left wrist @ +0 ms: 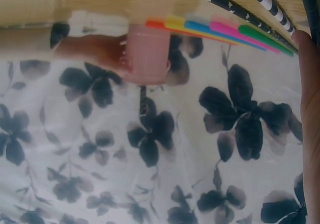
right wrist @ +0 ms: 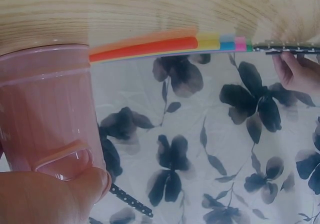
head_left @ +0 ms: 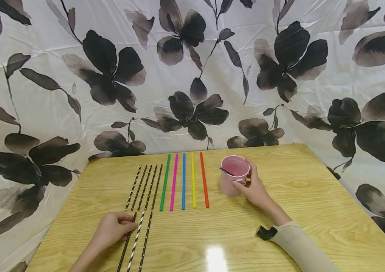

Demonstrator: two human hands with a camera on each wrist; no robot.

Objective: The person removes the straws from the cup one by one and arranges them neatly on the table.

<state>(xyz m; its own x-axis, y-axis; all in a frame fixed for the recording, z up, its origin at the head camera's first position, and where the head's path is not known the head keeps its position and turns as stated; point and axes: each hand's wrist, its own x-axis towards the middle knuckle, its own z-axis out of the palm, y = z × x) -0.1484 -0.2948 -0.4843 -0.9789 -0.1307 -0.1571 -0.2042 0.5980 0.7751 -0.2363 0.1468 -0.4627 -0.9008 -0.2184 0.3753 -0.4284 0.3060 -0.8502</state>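
My left hand pinches a plain black straw between thumb and fingers at the front left of the table. Right beside it lie a black-and-white striped straw and a black straw with white stars. At the right, my right hand grips a pink cup from its right side, the thumb near the small wire-like handle. One black straw with white dots leans inside the cup, its end sticking out past the rim.
Behind the left hand, several black patterned straws lie in a row. Green, pink, blue, yellow and red straws continue it toward the cup. A flowered cloth hangs behind the wooden table.
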